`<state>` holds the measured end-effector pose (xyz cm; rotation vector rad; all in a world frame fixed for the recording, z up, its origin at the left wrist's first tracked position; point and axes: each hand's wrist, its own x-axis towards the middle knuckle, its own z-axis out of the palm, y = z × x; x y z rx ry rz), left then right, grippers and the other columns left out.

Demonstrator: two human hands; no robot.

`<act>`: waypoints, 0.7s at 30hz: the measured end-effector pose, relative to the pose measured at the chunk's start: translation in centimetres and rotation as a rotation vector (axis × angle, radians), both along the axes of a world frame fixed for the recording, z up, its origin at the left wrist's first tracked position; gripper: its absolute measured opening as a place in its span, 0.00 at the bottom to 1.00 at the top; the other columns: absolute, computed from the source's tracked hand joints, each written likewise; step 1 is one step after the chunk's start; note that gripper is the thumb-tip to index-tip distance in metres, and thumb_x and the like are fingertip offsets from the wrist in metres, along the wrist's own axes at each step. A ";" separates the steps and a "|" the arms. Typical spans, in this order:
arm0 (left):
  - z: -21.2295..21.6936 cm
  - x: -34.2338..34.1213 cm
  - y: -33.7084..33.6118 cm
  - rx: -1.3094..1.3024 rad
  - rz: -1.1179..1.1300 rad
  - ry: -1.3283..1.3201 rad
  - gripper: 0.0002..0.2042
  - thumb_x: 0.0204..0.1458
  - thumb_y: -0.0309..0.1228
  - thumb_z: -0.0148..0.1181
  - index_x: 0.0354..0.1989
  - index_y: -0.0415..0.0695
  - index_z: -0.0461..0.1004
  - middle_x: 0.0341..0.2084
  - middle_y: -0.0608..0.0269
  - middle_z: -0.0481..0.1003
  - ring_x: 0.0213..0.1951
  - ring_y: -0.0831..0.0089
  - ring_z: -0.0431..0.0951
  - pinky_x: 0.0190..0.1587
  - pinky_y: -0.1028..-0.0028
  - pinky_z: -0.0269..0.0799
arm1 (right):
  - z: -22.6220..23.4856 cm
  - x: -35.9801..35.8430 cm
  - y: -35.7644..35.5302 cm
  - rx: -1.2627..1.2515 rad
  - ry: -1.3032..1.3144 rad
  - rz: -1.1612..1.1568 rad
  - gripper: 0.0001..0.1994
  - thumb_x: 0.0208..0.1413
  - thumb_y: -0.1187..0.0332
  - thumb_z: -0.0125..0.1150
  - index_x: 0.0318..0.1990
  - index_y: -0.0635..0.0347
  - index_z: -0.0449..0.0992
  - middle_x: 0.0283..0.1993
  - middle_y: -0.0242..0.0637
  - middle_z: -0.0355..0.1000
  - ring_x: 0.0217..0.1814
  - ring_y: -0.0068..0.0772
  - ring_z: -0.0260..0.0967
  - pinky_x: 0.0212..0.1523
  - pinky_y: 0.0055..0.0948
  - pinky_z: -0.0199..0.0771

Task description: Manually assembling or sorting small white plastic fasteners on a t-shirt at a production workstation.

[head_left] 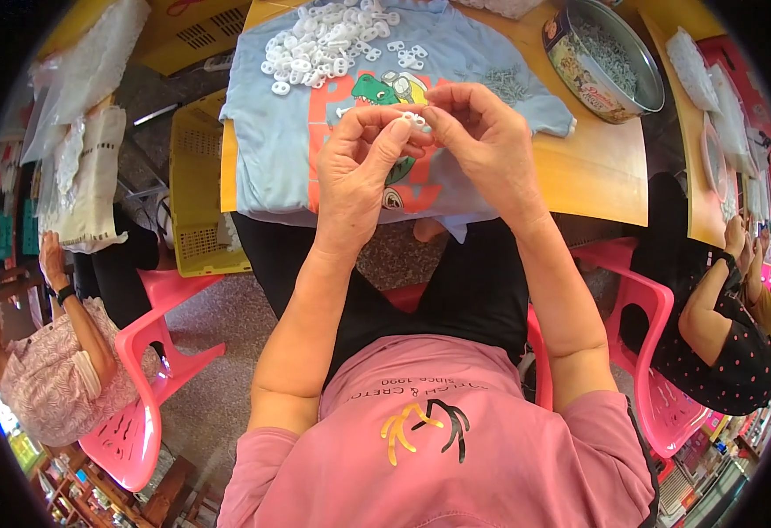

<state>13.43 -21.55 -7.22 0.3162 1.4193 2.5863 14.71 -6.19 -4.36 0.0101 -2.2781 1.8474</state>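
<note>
Over a light blue T-shirt (271,167) spread on the table, my left hand (354,172) pinches a small white plastic piece with two holes (414,121) between thumb and fingers. Thumb and fingers of my right hand (495,150) are closed right beside that piece; what they hold, if anything, is too small to make out. A heap of similar white plastic pieces (319,44) lies at the far left of the shirt, with a few strays to its right. Beyond my right hand is a loose pile of small grey metal screws or pins (507,84).
A round printed tin (583,79) holding many small metal pieces stands at the table's (610,172) far right. A yellow plastic crate (193,189) is left of the table. Co-workers sit on pink chairs at both sides, one at left (60,374), one at right (728,352).
</note>
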 end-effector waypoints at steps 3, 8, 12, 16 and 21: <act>0.2 0.1 -0.1 0.024 -0.003 0.002 0.06 0.61 0.27 0.57 0.42 0.37 0.73 0.38 0.56 0.79 0.38 0.74 0.80 0.43 0.74 0.77 | -0.6 0.2 0.3 0.149 0.093 0.018 0.08 0.59 0.73 0.62 0.44 0.68 0.77 0.36 0.31 0.76 0.37 0.16 0.71 0.38 0.19 0.73; 0.5 0.2 -0.1 -0.014 0.017 -0.002 0.06 0.61 0.27 0.56 0.42 0.38 0.72 0.35 0.58 0.79 0.37 0.74 0.80 0.42 0.74 0.77 | 0.2 0.5 0.5 -0.024 0.043 0.038 0.08 0.61 0.71 0.61 0.43 0.67 0.77 0.36 0.30 0.75 0.33 0.16 0.67 0.36 0.19 0.71; 0.3 0.3 -0.3 -0.055 0.002 -0.004 0.06 0.61 0.27 0.56 0.42 0.38 0.71 0.34 0.60 0.78 0.36 0.76 0.79 0.41 0.76 0.76 | 0.7 0.6 0.5 -0.217 -0.092 0.146 0.09 0.62 0.68 0.60 0.43 0.66 0.76 0.36 0.30 0.75 0.31 0.16 0.66 0.34 0.18 0.69; 0.2 0.4 -0.2 -0.093 -0.013 0.032 0.05 0.61 0.26 0.57 0.42 0.39 0.71 0.34 0.62 0.78 0.36 0.78 0.78 0.41 0.78 0.75 | 0.6 0.6 0.5 -0.195 -0.089 0.160 0.10 0.63 0.66 0.59 0.43 0.66 0.75 0.35 0.29 0.75 0.31 0.15 0.65 0.33 0.18 0.69; 0.8 0.7 -0.2 -0.194 -0.006 0.057 0.05 0.61 0.26 0.57 0.42 0.39 0.71 0.34 0.63 0.78 0.36 0.80 0.77 0.41 0.79 0.74 | 0.3 0.6 0.5 -0.109 -0.085 0.138 0.10 0.63 0.65 0.60 0.41 0.65 0.75 0.33 0.27 0.73 0.30 0.14 0.64 0.32 0.16 0.66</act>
